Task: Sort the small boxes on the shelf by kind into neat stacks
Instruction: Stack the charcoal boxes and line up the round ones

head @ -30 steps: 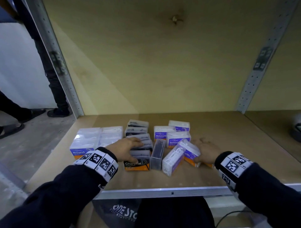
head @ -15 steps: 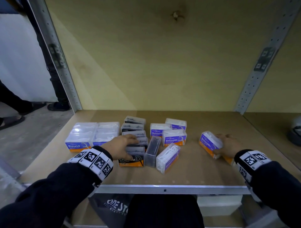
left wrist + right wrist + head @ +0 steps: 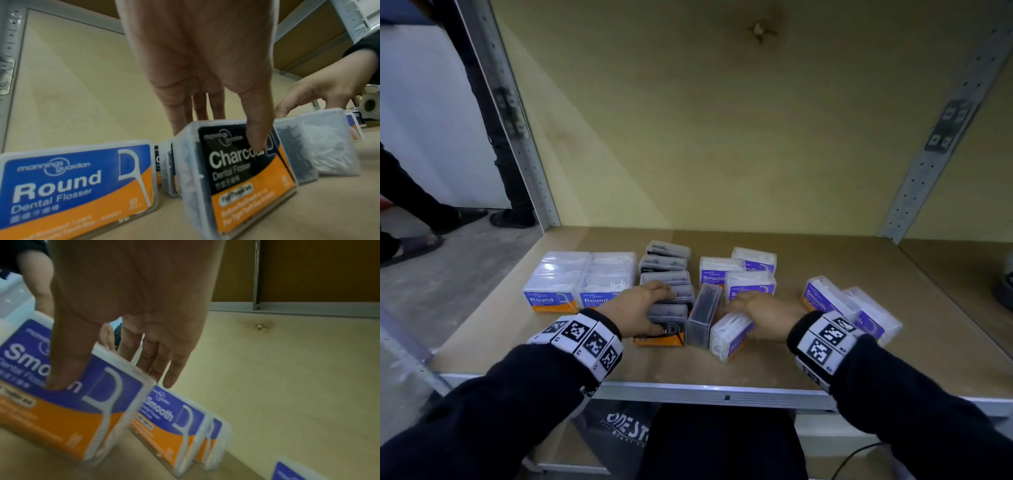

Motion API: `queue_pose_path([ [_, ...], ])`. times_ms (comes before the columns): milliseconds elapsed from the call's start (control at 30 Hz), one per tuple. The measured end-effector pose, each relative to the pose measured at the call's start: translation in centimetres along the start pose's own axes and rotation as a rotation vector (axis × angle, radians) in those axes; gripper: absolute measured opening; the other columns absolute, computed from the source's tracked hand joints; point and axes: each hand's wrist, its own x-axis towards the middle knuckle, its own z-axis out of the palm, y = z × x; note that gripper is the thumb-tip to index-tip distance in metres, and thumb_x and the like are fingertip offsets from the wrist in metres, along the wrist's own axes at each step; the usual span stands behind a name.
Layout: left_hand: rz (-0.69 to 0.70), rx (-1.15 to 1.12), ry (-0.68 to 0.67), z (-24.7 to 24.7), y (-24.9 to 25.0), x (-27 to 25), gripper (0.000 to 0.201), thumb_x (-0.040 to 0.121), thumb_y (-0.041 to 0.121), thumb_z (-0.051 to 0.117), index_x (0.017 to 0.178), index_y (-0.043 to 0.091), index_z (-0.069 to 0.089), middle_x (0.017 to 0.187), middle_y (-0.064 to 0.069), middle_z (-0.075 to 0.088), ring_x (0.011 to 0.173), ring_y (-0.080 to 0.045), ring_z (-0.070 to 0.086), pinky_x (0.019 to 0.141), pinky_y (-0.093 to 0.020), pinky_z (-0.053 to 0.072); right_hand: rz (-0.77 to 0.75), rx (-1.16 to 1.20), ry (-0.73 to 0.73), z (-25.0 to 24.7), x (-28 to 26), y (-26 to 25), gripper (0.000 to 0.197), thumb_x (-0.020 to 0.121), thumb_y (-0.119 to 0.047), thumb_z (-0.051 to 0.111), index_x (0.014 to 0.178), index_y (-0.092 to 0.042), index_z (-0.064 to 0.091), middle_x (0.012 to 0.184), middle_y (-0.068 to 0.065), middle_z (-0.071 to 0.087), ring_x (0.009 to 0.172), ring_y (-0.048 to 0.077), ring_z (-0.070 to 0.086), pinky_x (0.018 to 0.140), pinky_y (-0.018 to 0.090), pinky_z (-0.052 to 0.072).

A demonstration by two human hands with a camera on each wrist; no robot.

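Wooden shelf [image 3: 774,363]; left hand [image 3: 635,308] grips a charcoal box [image 3: 242,164]; right hand [image 3: 763,317] pinches a tilted smooth box [image 3: 82,405]; lift it squarely, fingers firm.

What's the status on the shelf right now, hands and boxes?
Left hand grips front Charcoal box. Right hand grips tilted Smooth box. Two Smooth boxes set aside right. Dark box on edge stands between the hands.

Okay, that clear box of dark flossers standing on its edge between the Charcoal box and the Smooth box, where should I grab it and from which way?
Come from above and pinch the edge-standing dark flosser box across its two broad clear faces near the top edge. It stands narrow and upright, with the Charcoal box close on its left and a tilted Smooth box on its right, so probably only the top is free.
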Motion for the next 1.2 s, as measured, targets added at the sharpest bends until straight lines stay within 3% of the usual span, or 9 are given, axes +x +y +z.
queue_pose_path([
  [233, -0.003, -0.024, 0.016, 0.2, -0.1, -0.1, 0.068, 0.082, 0.022, 0.069, 0.142, 0.02, 0.039, 0.151, 0.004, 0.031, 0.138, -0.014, 0.036, 0.112, -0.022, 0.029, 0.314, -0.104, -0.046, -0.4, -1.8, 4.4, 0.019, 0.083, -0.023, 0.063, 0.097, -0.013, 0.057, 0.118, 0.011, 0.064, 0.107, 0.026, 0.062, 0.073, 0.029, 0.043],
  [333, -0.001, -0.031, 0.023, 0.2, 0.0, -0.2, 0.067, 0.082, 0.021, 0.069, 0.142, 0.02, 0.038, 0.151, 0.003, 0.031, 0.138, -0.014, 0.035, 0.111, -0.02, 0.028, 0.454, -0.16, -0.038, -0.3, -2.7, 6.2, 0.037, 0.085, -0.028, 0.061, 0.115, -0.006, 0.059, 0.123, 0.012, 0.061, 0.114, 0.025, 0.059, 0.084, 0.029, 0.048],
  [467, -0.002, -0.03, 0.021, 0.2, 0.2, -0.3, 0.067, 0.083, 0.021, 0.068, 0.143, 0.02, 0.037, 0.151, 0.003, 0.03, 0.139, -0.014, 0.033, 0.112, -0.021, 0.028, 0.547, -0.133, 0.001, -0.2, -2.8, 6.6, 0.04, 0.088, -0.031, 0.058, 0.119, -0.006, 0.057, 0.122, 0.011, 0.058, 0.117, 0.023, 0.054, 0.091, 0.028, 0.046],
  [600, -0.002, -0.033, 0.015, 0.0, 0.2, -0.3, 0.068, 0.084, 0.022, 0.067, 0.144, 0.021, 0.035, 0.152, 0.003, 0.029, 0.14, -0.013, 0.032, 0.113, -0.021, 0.027, 0.491, -0.01, 0.012, -2.2, -1.5, 5.1, 0.042, 0.085, -0.028, 0.065, 0.119, -0.005, 0.056, 0.12, 0.011, 0.057, 0.106, 0.024, 0.056, 0.084, 0.031, 0.045],
  [767, -0.007, -0.033, 0.014, 0.1, 0.1, -0.3, 0.069, 0.084, 0.022, 0.067, 0.144, 0.021, 0.035, 0.153, 0.004, 0.028, 0.14, -0.013, 0.031, 0.114, -0.022, 0.026, 0.309, 0.007, -0.001, -4.7, 3.4, 3.8, 0.088, 0.075, -0.029, 0.075, 0.145, -0.01, 0.026, 0.145, 0.012, 0.037, 0.131, 0.028, 0.039, 0.105, 0.036, 0.038],
  [900, -0.002, -0.032, 0.011, 0.1, 0.2, -0.2, 0.07, 0.083, 0.02, 0.068, 0.144, 0.019, 0.034, 0.153, 0.003, 0.028, 0.141, -0.014, 0.031, 0.114, -0.021, 0.025, 0.353, -0.022, -0.087, -5.6, 6.8, 2.9, 0.089, 0.07, -0.034, 0.079, 0.14, -0.009, 0.03, 0.14, 0.01, 0.039, 0.127, 0.029, 0.043, 0.099, 0.036, 0.041],
  [1033, -0.007, -0.044, 0.003, 0.3, 0.1, -0.2, 0.071, 0.083, 0.02, 0.067, 0.145, 0.02, 0.033, 0.154, 0.003, 0.025, 0.141, -0.014, 0.03, 0.113, -0.02, 0.025, 0.417, -0.084, -0.145, -2.4, 13.8, 7.3, 0.114, 0.022, -0.074, 0.079, 0.123, -0.032, 0.049, 0.129, -0.003, 0.057, 0.105, 0.023, 0.059, 0.09, 0.038, 0.05],
  [1133, -0.008, -0.052, 0.003, 0.4, 0.1, -0.4, 0.07, 0.084, 0.02, 0.066, 0.146, 0.021, 0.032, 0.154, 0.004, 0.024, 0.141, -0.014, 0.029, 0.113, -0.02, 0.024, 0.342, 0.007, -0.172, -3.3, 12.8, 5.4, 0.092, 0.058, -0.038, 0.086, 0.135, -0.023, 0.039, 0.133, 0.0, 0.045, 0.121, 0.027, 0.05, 0.096, 0.042, 0.048],
  [1200, -0.01, -0.057, 0.006, 0.4, 0.1, -0.4, 0.07, 0.085, 0.02, 0.065, 0.146, 0.02, 0.032, 0.155, 0.004, 0.024, 0.141, -0.014, 0.028, 0.114, -0.021, 0.024, 0.361, 0.009, -0.197, -3.6, 12.4, 5.1, 0.105, 0.046, -0.041, 0.087, 0.138, -0.024, 0.038, 0.137, -0.001, 0.044, 0.121, 0.028, 0.049, 0.098, 0.043, 0.047],
])
